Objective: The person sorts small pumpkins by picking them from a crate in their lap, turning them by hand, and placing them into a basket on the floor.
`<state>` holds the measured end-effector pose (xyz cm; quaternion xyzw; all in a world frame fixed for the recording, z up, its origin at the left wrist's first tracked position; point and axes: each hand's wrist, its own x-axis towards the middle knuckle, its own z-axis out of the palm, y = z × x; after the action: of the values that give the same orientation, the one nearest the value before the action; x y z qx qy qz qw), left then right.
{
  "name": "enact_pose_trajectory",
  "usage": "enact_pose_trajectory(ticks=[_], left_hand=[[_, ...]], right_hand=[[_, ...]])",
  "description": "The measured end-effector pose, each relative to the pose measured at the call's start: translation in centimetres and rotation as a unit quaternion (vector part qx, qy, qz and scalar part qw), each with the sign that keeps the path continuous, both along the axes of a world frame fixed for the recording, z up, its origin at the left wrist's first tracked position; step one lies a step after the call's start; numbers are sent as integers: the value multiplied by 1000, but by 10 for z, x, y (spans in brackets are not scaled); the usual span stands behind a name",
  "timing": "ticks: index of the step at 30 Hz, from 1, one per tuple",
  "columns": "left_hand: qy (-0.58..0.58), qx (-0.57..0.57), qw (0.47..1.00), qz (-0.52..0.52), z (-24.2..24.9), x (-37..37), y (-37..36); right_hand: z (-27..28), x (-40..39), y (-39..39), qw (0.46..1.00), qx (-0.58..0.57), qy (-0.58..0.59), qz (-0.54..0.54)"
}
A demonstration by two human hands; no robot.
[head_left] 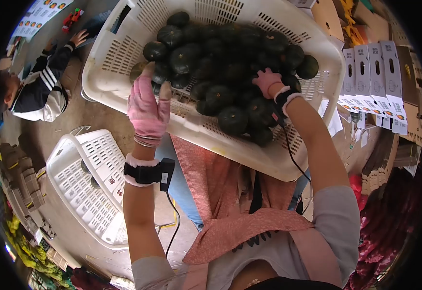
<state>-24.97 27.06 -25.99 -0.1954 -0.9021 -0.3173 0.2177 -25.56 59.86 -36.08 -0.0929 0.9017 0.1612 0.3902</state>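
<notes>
A large white slatted crate stands in front of me, holding many round dark green squashes. My left hand, in a pink glove with tan fingertips, is over the crate's left rim, thumb apart from the fingers. Its fingertips are close to a dark squash at the left of the pile; nothing shows in its palm. On the right side of the pile, my right hand, also pink-gloved, lies over the squashes with its fingers spread. What its fingertips touch is hard to make out.
A second white crate stands on the floor at lower left, with a few dark round things inside. Another person is at the far left. Printed cartons stand at right, near red mesh bags. Cables hang from both my wristbands.
</notes>
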Motion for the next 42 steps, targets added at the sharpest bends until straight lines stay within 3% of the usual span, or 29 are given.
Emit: enact_pose_trajectory(ticks=[1,4,8,12,13,14,15,16,20,24,25,26,27,28,29,30,31,32,33,34,36,38,40,41,42], left_hand=[[-43,2,999,28,-2,0,0],[-109,-76,990,55,2,0,0],[-92,-44,994,50,-1,1,0],[-90,-24,995,43,-2,2,-4],[-84,-18,996,39,-3,0,-3],[-78,-14,996,35,-3,-1,-4],[-72,-11,997,29,-3,-2,-7],[-81,-16,996,33,-2,-2,-8],[-90,-22,995,46,-8,4,-5],[-170,-41,981,89,10,34,-16],[-201,-42,975,85,21,36,-10],[-164,11,982,89,27,16,-6],[-165,7,983,86,30,-2,-8],[-99,59,988,105,16,1,0],[-70,105,988,89,10,-7,2],[-54,149,984,81,14,-14,0],[-67,194,973,103,12,-11,5],[-126,314,936,95,16,-8,15],[-222,464,855,72,21,20,10],[-387,655,647,-52,58,67,7],[-309,804,413,-296,34,77,21],[-256,839,445,-181,36,107,13],[-287,846,403,-198,56,166,-16],[-290,847,401,-195,46,187,-29],[-295,846,400,-194,27,210,-41]], right_hand=[[-9,2,3,999,-16,51,0],[-5,1,12,998,-54,32,8],[4,-7,36,962,-211,72,-160],[18,-29,-24,999,20,-21,38],[38,-30,-50,998,-63,-24,9],[26,-30,-61,962,-261,-27,-78],[9,-26,-78,932,-338,-41,-127],[-5,-22,-93,931,-334,-68,-129],[-15,19,-135,948,-214,37,-234],[-11,48,-154,963,-230,91,-111],[-11,43,-140,939,-292,131,-123],[-13,7,-124,879,-409,183,-163],[-4,-27,-121,816,-507,192,-201],[-5,-32,-107,712,-629,147,-275],[54,-28,-124,703,-638,173,-261],[80,-38,-127,682,-685,182,-181],[95,-43,-122,697,-677,216,-99],[109,-44,-119,691,-676,256,-8],[134,-6,-147,695,-665,271,47],[159,31,-159,694,-668,259,75],[178,56,-176,694,-627,305,180],[192,73,-189,696,-650,226,206],[191,72,-190,649,-719,87,233],[190,74,-184,680,-687,69,248],[184,72,-176,677,-686,38,262]])
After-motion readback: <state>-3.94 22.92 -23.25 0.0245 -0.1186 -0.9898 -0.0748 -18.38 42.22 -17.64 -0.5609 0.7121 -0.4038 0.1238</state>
